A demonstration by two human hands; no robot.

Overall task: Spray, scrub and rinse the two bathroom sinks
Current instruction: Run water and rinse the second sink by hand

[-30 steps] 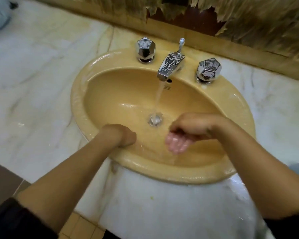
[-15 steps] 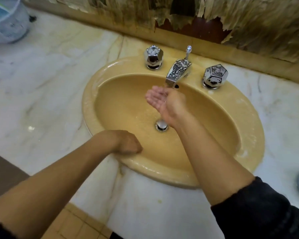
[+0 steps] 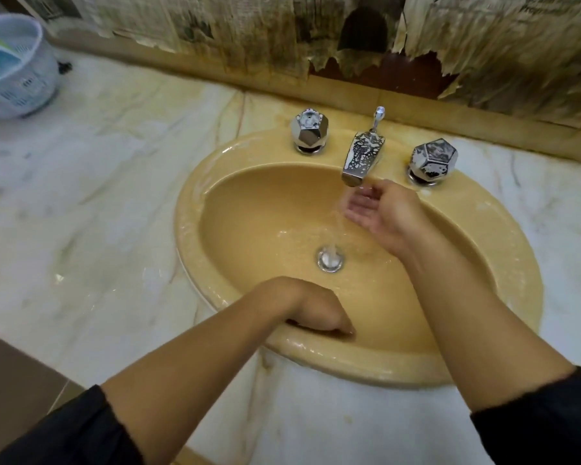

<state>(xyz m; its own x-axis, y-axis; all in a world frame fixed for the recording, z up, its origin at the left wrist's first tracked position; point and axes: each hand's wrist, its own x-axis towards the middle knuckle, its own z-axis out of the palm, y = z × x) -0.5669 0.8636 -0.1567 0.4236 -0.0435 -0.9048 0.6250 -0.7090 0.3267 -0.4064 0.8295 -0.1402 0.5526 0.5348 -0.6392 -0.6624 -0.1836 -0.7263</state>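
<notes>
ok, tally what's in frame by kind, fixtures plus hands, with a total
Sinks: 1, the yellow sink
Tap knobs: 2, left knob and right knob
Spouts: 1, spout, water running
Drains: 1, drain
Baskets: 1, pale basket
Hands: 2, left hand, right hand
Total: 8

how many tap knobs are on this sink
2. One knob sits on the sink's back rim left of the spout, the other knob right of it. None seem hidden.
</notes>
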